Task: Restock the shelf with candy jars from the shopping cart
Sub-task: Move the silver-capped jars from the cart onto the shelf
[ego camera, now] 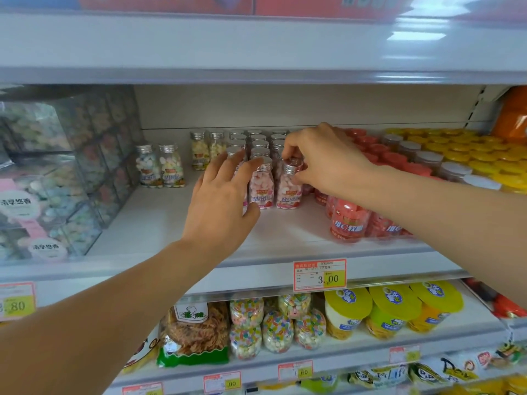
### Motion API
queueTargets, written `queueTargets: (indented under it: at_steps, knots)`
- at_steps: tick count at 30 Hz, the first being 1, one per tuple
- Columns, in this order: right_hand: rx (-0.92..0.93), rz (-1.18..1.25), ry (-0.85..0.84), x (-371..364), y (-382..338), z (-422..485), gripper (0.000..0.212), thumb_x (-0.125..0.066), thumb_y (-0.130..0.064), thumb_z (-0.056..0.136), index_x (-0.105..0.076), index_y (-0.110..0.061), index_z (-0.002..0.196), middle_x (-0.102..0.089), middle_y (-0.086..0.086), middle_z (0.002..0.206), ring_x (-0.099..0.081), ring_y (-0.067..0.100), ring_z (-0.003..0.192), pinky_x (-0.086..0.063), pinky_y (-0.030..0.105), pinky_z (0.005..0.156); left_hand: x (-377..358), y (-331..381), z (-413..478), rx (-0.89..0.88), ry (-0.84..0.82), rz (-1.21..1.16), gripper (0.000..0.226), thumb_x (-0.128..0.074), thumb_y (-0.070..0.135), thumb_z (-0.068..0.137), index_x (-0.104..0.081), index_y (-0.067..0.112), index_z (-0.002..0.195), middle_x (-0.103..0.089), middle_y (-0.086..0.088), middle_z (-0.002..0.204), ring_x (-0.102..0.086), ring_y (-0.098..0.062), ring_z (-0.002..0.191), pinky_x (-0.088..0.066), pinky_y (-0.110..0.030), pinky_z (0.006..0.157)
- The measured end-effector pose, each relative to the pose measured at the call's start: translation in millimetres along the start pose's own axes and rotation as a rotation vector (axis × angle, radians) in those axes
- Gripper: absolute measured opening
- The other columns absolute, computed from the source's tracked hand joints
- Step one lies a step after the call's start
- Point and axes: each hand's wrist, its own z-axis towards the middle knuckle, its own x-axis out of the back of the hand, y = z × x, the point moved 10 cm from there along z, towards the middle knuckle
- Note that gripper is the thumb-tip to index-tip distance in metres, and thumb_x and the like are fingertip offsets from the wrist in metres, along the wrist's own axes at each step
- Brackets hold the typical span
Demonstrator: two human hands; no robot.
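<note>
Two pink candy jars stand side by side at the front of the middle shelf [159,223], and the step in hand looks like seating the newest one in its row. The right hand [322,161] pinches the silver cap of the right pink jar [288,189] with curled fingertips; the jar is upright and its base seems to rest on the shelf board. The left hand [219,201] is spread wide with straight fingers, touching the left pink jar [261,189] to steady it rather than grip it.

The next move, as I judge it, calls for releasing the cap without tipping either jar, then fetching more; the shopping cart is out of view.

Both clear jars hold pink and white sweets. Behind them run files of silver-capped jars [259,143], their contents hidden. Further left stand yellow-sweet jars [199,151] and pastel-sweet jars [159,166]; to the right are red jars [346,220].
</note>
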Motion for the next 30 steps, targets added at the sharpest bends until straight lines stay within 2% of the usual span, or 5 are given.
queueTargets:
  at_steps: [11,16,20,26,30]
  knots:
    - [0.015,-0.057,0.041,-1.9,-2.6,-5.6,0.04,-0.073,-0.015,0.079,-0.064,-0.027,0.116,-0.065,0.002,0.111,-0.061,0.027,0.099,-0.045,0.032,0.076,6.7,-4.9,-8.2,0.005,-0.03,-0.017,0.064,-0.06,0.025,0.089,-0.033,0.027,0.147,-0.023,-0.003,0.157,-0.015,-0.027,0.145,-0.021,-0.041,0.117]
    - [0.13,0.023,0.135,10.7,-39.3,-31.9,0.032,-0.075,-0.022,0.078,-0.067,-0.025,0.109,-0.064,-0.001,0.109,-0.061,0.026,0.1,-0.05,0.037,0.078,43.9,-17.3,-34.8,0.025,0.168,-0.1,0.039,-0.058,0.016,0.084,-0.057,0.016,0.123,-0.052,-0.005,0.129,-0.043,-0.026,0.117,-0.039,-0.039,0.097]
    - [0.312,0.28,0.202,9.0,-102.5,-78.8,0.02,-0.069,-0.031,0.081,-0.069,-0.024,0.1,-0.064,-0.007,0.096,-0.061,0.016,0.083,-0.053,0.04,0.068,79.6,-34.9,-91.3,0.04,0.288,-0.199,0.031,-0.047,0.019,0.085,-0.062,0.016,0.111,-0.056,0.001,0.11,-0.047,-0.018,0.104,-0.037,-0.026,0.087]
    - [0.453,0.57,-0.102,-76.9,-211.8,-144.7,0.025,-0.049,-0.042,0.093,-0.068,-0.024,0.097,-0.062,-0.012,0.089,-0.06,0.008,0.077,-0.051,0.034,0.067,78.1,-100.9,-223.4,0.262,0.216,-0.312,0.023,-0.045,0.019,0.085,-0.062,0.02,0.1,-0.054,0.013,0.093,-0.052,-0.002,0.08,-0.041,-0.013,0.065]
    - [0.407,0.625,-0.363,-184.4,-257.4,-190.6,0.023,-0.051,-0.039,0.092,-0.068,-0.024,0.095,-0.065,-0.012,0.086,-0.061,0.008,0.073,-0.051,0.035,0.067,17.9,-163.7,-347.0,0.586,-0.004,-0.318,0.018,-0.047,0.028,0.084,-0.059,0.035,0.096,-0.061,0.012,0.08,-0.055,-0.007,0.065,-0.047,-0.029,0.058]
